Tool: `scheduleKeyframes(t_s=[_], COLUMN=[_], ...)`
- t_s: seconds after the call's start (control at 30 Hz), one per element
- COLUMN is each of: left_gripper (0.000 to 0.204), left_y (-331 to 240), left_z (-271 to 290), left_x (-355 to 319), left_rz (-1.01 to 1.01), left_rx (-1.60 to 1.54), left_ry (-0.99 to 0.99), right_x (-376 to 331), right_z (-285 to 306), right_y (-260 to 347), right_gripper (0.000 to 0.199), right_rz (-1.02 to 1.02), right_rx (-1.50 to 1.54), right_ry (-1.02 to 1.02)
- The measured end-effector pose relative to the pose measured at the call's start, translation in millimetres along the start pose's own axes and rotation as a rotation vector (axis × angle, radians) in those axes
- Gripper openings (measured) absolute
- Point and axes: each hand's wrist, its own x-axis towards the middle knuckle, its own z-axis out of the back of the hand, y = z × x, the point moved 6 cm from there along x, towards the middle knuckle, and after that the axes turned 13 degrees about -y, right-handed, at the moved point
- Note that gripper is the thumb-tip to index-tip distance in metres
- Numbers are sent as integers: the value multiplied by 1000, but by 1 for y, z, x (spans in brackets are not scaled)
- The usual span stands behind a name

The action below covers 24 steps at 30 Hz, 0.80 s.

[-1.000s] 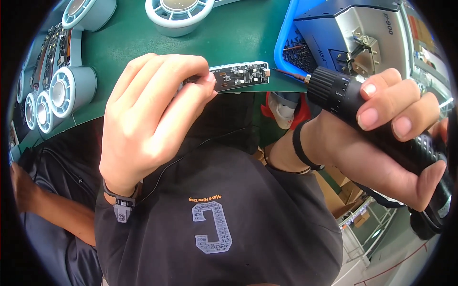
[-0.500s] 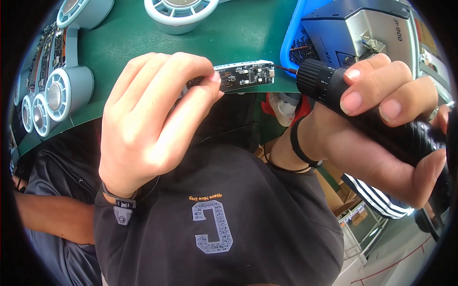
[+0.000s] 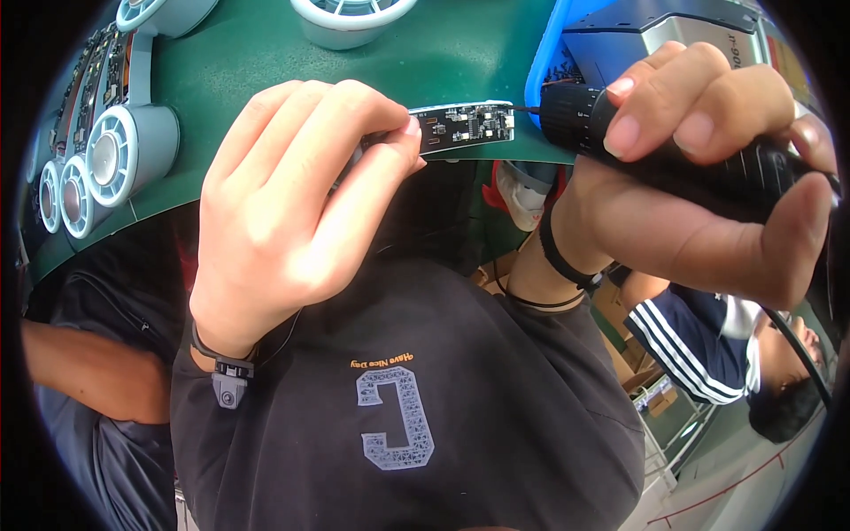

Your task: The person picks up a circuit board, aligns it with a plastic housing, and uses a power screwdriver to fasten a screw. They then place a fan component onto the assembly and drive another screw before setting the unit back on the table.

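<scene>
Between the thumb and fingers of my left hand is a narrow black circuit board with a pale blue edge strip behind it. The hand covers the board's left part; small components show on its right part. My right hand is wrapped round a black electric screwdriver, lying nearly level with its bit pointing left. The bit's tip meets the far right corner of the board in the picture; whether it touches cannot be made out.
Light blue housings with round ribbed rims stand at the left of the green table, with another round part at the far edge. A blue bin holding dark screws sits beside a grey metal box. People sit on both sides.
My right hand and the screwdriver have moved slightly away from me and left. The board has shifted a little right in the picture. More of the person at right shows.
</scene>
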Motion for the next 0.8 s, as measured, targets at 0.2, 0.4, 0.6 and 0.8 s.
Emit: scheduleKeyframes(t_s=[0.2,0.4,0.6,0.8], left_gripper=[30,28,28,27], left_y=[-4,-10,-16,-12], left_z=[3,4,-1,1], left_x=[5,7,6,-1], left_rz=[15,35,39,126], left_rx=[-33,48,125,85], left_ry=[2,13,-11,-15], right_x=[15,39,80,62], right_z=[19,56,82,52], right_y=[26,60,13,8], right_gripper=[41,40,43,41], right_rz=[141,302,180,183], right_rx=[-30,-95,-257,-94], right_ry=[-188,-325,-55,-87])
